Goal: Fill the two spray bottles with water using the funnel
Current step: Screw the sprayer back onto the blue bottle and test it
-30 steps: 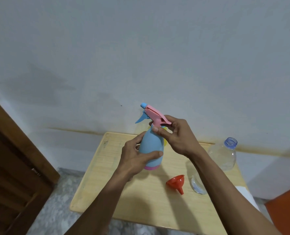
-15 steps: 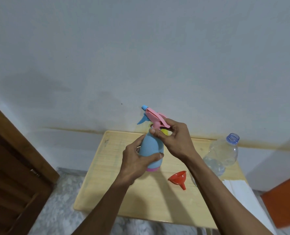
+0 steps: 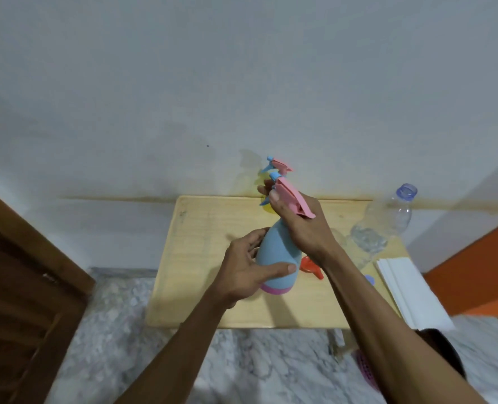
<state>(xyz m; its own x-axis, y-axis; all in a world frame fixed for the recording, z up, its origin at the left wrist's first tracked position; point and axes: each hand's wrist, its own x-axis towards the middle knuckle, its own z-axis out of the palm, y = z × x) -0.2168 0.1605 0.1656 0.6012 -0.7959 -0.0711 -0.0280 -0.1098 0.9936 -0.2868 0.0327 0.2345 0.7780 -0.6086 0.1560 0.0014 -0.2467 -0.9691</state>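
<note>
I hold a light-blue spray bottle (image 3: 275,258) with a pink base above the wooden table (image 3: 201,258). My left hand (image 3: 242,272) wraps around its body. My right hand (image 3: 300,225) grips its neck just under the pink spray head (image 3: 293,199). Behind it, at the table's far edge, a second spray bottle (image 3: 266,182) with a yellow body and pink head is mostly hidden. The orange funnel (image 3: 310,266) lies on the table, partly hidden by my right wrist. A clear water bottle (image 3: 387,225) with an open blue neck stands at the right.
A small blue cap (image 3: 369,279) lies by my right forearm. A white flat stack (image 3: 408,290) rests at the table's right edge. A brown wooden door (image 3: 23,287) stands at the left, an orange surface (image 3: 481,272) at the right, marble floor below.
The view has tilted down and the bottle sits lower over the table. My right hand has shifted from the collar side to wrap over the neck under the spray head.
</note>
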